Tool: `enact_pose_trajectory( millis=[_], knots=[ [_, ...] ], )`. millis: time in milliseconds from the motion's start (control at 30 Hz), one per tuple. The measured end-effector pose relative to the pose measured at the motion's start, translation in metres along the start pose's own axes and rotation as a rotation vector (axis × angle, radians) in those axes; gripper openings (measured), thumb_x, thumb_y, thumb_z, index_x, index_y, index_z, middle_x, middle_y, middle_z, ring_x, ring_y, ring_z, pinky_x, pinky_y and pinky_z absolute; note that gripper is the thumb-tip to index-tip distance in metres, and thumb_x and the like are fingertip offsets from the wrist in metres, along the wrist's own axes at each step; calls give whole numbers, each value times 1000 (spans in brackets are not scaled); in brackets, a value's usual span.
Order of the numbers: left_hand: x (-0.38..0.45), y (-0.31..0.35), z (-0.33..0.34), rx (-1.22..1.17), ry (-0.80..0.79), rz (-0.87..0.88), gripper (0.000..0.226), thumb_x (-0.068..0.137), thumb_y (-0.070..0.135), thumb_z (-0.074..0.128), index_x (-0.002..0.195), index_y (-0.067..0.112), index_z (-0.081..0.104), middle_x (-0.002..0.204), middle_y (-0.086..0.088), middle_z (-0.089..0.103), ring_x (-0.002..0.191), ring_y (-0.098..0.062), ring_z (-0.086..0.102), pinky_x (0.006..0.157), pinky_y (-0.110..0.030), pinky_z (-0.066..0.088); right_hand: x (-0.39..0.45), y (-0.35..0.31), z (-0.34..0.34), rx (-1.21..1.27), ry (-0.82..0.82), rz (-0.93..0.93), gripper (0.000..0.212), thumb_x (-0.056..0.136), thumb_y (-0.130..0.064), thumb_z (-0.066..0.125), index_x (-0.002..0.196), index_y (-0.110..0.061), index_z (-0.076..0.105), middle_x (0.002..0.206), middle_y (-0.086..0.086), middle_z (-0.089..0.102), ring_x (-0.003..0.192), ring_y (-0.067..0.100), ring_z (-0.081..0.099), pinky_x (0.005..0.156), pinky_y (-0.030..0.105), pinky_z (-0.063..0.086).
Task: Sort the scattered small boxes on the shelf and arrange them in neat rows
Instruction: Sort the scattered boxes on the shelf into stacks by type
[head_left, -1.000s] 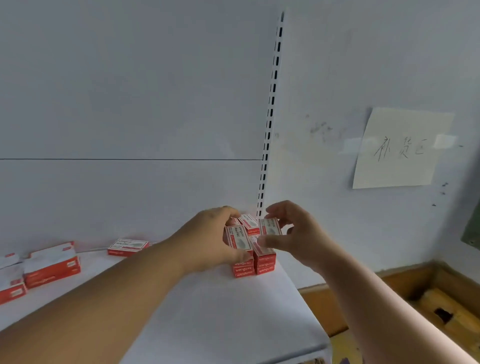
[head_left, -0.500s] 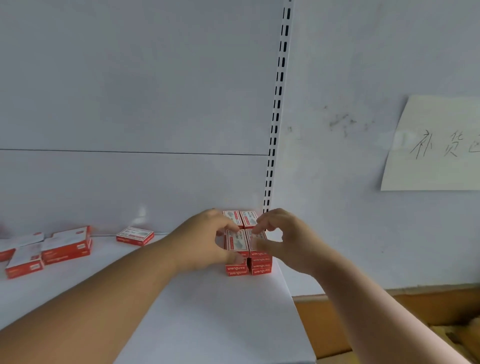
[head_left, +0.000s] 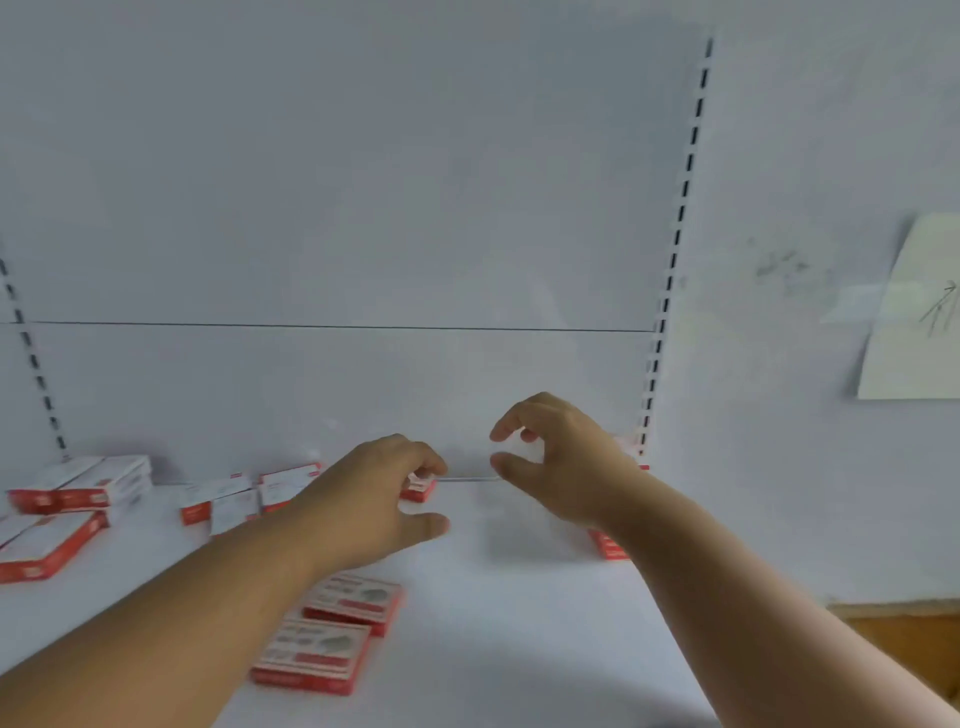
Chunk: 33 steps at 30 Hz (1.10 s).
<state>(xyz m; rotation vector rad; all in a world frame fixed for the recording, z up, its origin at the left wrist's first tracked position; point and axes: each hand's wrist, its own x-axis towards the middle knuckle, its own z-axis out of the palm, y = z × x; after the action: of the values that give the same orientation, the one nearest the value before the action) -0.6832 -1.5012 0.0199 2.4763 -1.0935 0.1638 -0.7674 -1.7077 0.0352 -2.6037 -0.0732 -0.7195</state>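
Observation:
Small red-and-white boxes lie scattered on the white shelf (head_left: 519, 649). Two flat boxes (head_left: 332, 631) sit near the front, partly under my left forearm. A small box (head_left: 418, 487) lies by the back wall, just past the fingertips of my left hand (head_left: 379, 509), which hovers with fingers apart and holds nothing. My right hand (head_left: 550, 457) is raised above the shelf, thumb and fingers curved apart, empty. The stacked boxes (head_left: 608, 545) at the right end are mostly hidden behind my right wrist.
More boxes stand at the back left (head_left: 83, 486) and back middle (head_left: 244, 499), with a bigger flat one at the far left (head_left: 47, 545). Slotted uprights (head_left: 670, 280) bound the shelf bay. A paper note (head_left: 919, 322) hangs on the wall at right.
Both hands have left the stack at the right end and moved left, now empty and apart. The view has swung left, bringing the scattered boxes into sight.

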Motion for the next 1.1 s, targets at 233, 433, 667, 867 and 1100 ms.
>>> enact_pose_trajectory(
  millis=[233,433,667,867,1100],
  knots=[
    [-32,-101,-41,26,20,-44,44,83,48,71,122,36,58,114,17,55,101,-6,54,87,-23,46,36,-90,76,-16,-29,41,20,87,-36,68,105,-29,64,107,-11,55,98,6,53,74,16,37],
    [-40,-167,-57,220,-37,-125,51,81,51,66,128,39,52,121,8,57,113,-17,51,88,-34,46,71,-133,127,-88,-184,112,26,87,-28,68,113,-25,65,115,-6,59,101,12,54,84,23,41],
    [-47,-186,-47,173,12,-104,53,82,65,58,126,37,54,118,8,57,112,-17,48,90,-35,44,87,-131,162,-273,-443,205,58,82,-44,70,134,-30,48,130,-3,54,115,21,52,96,35,44],
    [-52,-193,-35,249,39,-52,68,78,73,51,134,36,48,128,10,47,122,-16,39,102,-33,34,83,-124,168,-109,-275,246,50,74,-44,79,114,-28,54,109,-6,59,93,14,52,69,24,37],
    [-48,-199,-42,105,-35,-266,71,86,71,44,142,28,39,144,4,46,132,-21,38,109,-37,34,76,-121,155,214,-41,401,36,76,-37,79,96,-25,51,90,-4,61,68,10,58,51,19,41]
  ],
)
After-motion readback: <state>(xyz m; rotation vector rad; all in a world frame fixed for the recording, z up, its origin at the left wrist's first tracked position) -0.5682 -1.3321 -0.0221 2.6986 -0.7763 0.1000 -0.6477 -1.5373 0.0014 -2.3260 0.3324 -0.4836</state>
